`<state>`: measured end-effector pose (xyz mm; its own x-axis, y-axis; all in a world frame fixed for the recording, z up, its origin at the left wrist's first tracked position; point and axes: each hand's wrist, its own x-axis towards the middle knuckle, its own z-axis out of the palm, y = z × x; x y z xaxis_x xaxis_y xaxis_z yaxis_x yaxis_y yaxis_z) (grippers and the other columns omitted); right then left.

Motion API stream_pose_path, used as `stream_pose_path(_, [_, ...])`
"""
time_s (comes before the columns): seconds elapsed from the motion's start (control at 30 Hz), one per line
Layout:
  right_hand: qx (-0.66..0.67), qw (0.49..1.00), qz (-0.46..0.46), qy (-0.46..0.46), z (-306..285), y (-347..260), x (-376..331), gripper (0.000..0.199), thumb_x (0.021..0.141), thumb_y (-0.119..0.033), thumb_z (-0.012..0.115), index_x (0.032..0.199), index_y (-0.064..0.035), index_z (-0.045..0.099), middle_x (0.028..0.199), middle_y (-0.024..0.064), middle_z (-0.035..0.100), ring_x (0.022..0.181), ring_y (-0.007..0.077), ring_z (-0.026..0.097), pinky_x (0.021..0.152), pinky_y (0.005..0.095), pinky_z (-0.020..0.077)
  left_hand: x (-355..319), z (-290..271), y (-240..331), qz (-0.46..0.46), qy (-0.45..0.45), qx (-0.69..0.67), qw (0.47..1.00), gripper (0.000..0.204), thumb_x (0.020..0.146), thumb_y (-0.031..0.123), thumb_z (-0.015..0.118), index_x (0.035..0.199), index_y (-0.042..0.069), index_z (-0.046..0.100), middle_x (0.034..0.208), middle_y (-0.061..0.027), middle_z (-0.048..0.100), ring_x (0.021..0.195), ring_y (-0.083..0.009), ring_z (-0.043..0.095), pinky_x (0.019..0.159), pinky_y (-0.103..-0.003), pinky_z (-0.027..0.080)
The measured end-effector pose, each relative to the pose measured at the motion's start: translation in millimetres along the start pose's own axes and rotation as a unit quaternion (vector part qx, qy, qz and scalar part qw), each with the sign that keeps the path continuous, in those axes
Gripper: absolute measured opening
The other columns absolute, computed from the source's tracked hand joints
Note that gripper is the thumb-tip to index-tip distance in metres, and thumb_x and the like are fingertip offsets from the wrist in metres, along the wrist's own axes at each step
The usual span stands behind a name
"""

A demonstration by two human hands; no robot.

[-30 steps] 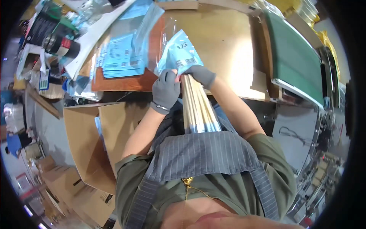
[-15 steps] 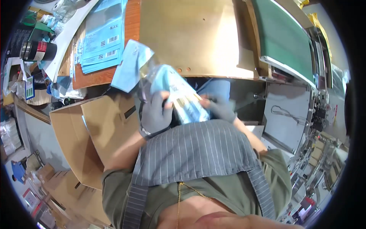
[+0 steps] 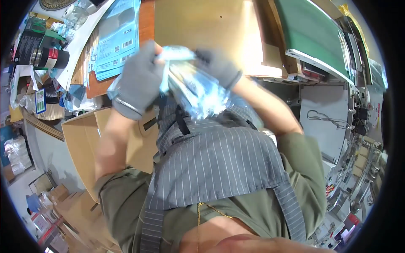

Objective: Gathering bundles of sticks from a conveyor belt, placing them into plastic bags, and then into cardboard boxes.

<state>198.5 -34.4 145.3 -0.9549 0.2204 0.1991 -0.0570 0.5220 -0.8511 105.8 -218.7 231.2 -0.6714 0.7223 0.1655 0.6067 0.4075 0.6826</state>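
Up over the table's front edge, my gloved left hand [image 3: 141, 82] is closed on the top corner of a blue and clear plastic bag [image 3: 198, 90]. Long, pale contents show through its clear side, too blurred to name. My gloved right hand [image 3: 219, 69] is at the bag's upper right edge, its fingers curled against it and smeared by motion. The bag hangs between the hands, in front of my striped apron [image 3: 211, 168]. A piece of blue plastic [image 3: 113, 90] pokes out beside my left hand, mostly hidden by it.
Flat blue printed bags [image 3: 120, 46] lie stacked on the table's left side. An open cardboard box [image 3: 80, 139] stands below, at my left. Towards the right are a green board [image 3: 314, 33] and a grey metal panel [image 3: 322, 122]. A dark flask [image 3: 50, 58] rests far left.
Both hands have risen and moved forward with the bag, from near my apron to over the table's edge. The blue bag piece at left is now largely covered by my left hand.
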Motion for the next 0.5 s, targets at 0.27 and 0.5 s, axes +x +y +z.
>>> stream_pose_path(0.27, [-0.112, 0.994, 0.009, 0.000, -138.1, -188.6, 91.1, 0.020, 0.083, -0.017, 0.055, 0.089, -0.0001, 0.065, 0.067, 0.0070, 0.062, 0.053, 0.0139, 0.058, 0.045, 0.0262, 0.0470, 102.8, -112.9, 34.5, 0.052, -0.049, -0.029, 0.997, 0.015, 0.084, 0.014, 0.061, 0.092, 0.002, 0.061, 0.074, 0.0020, 0.059, 0.064, -0.0071, 0.055, 0.059, -0.022, 0.044])
stream_pose_path(0.5, [-0.025, 0.994, 0.100, -0.035, -139.7, -44.6, 134.0, 0.018, 0.084, -0.018, 0.057, 0.091, -0.0043, 0.065, 0.071, 0.0125, 0.064, 0.064, 0.0185, 0.063, 0.059, 0.0342, 0.0495, 130.6, -76.7, -25.5, -0.063, -0.346, -0.072, 0.933, 0.017, 0.079, 0.018, 0.068, 0.088, 0.003, 0.063, 0.074, -0.0032, 0.062, 0.059, -0.0083, 0.057, 0.055, -0.021, 0.046])
